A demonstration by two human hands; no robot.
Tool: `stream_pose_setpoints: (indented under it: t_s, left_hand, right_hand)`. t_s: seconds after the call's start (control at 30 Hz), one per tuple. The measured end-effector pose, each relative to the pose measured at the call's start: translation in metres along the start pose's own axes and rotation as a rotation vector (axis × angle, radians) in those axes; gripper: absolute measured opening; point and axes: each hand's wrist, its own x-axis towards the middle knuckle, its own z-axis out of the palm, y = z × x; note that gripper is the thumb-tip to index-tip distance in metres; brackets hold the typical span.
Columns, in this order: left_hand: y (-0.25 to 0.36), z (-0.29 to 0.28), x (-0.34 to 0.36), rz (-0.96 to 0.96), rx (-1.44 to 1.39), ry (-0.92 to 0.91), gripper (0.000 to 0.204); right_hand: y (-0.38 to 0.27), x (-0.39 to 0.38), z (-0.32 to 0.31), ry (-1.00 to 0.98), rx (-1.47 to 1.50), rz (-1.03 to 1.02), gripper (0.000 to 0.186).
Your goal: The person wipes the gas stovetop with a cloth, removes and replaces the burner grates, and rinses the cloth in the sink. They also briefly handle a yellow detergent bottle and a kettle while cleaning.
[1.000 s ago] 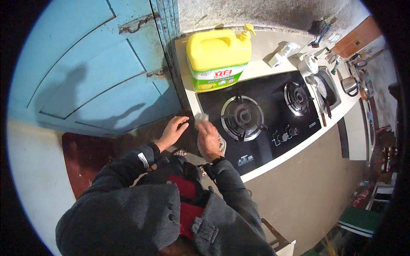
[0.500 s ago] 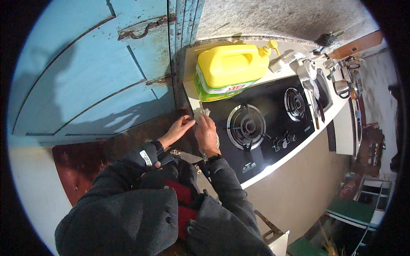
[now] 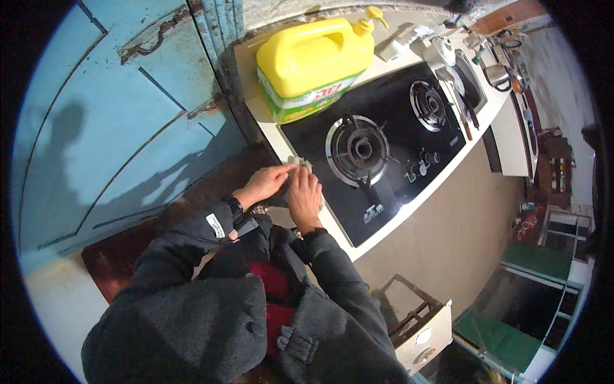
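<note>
The left forearm (image 3: 182, 242), in a dark sleeve (image 3: 163, 262), angled up and rightward from the lower left of the frame. Its left hand (image 3: 264, 184), just left of centre, pointed right with fingers lightly bent, tips close to the right hand (image 3: 305, 195). The right forearm (image 3: 337, 265) slanted up and leftward from the lower middle; that hand lay back upward, fingers curved and pointing up the frame, palm hidden.

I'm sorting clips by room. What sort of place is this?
Most likely a home kitchen: there's a black gas hob set in a counter, a sink beyond it, and a kettle.
</note>
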Motion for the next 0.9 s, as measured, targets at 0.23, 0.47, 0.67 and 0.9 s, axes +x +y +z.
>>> stream_pose_setpoints:
  t_s: [0.23, 0.47, 0.67, 0.9]
  left_hand:
    - [0.063, 0.078, -0.032, 0.212, 0.202, -0.418, 0.054]
    - [0.127, 0.198, -0.051, -0.002, 0.069, -1.037, 0.059]
    - [0.176, 0.31, -0.09, 0.219, 0.157, -1.132, 0.072]
    - [0.232, 0.333, -0.097, 0.299, -0.054, -0.726, 0.084]
  right_hand:
    - [0.058, -0.13, -0.045, -0.144, 0.025, 0.121, 0.057]
    - [0.127, -0.279, -0.055, -0.1, 0.073, 0.275, 0.066]
    - [0.268, -0.416, -0.087, -0.045, 0.821, 1.039, 0.045]
    - [0.32, -0.378, -0.133, 0.188, 1.109, 0.747, 0.047]
